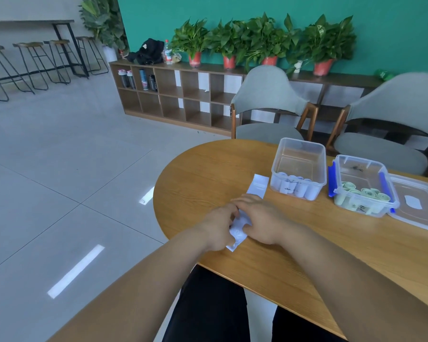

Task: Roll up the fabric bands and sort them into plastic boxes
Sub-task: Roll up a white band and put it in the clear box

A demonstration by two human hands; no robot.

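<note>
**On the table's near edge: white band half rolled**

Under both hands on the table (203, 174), one white band (257, 185). Pinched at its bunched near end by left hand (219, 225) and right hand (261, 222), fingers curled over it, far end flat. Looks thin, soft and super light, so probably floppy and quick to unroll. Best gripped at the roll's two sides, keeping tension. Just beyond: clear box (323, 169) of white rolls (294, 187), then clipped box (337, 160) of green rolls (371, 193).
</note>
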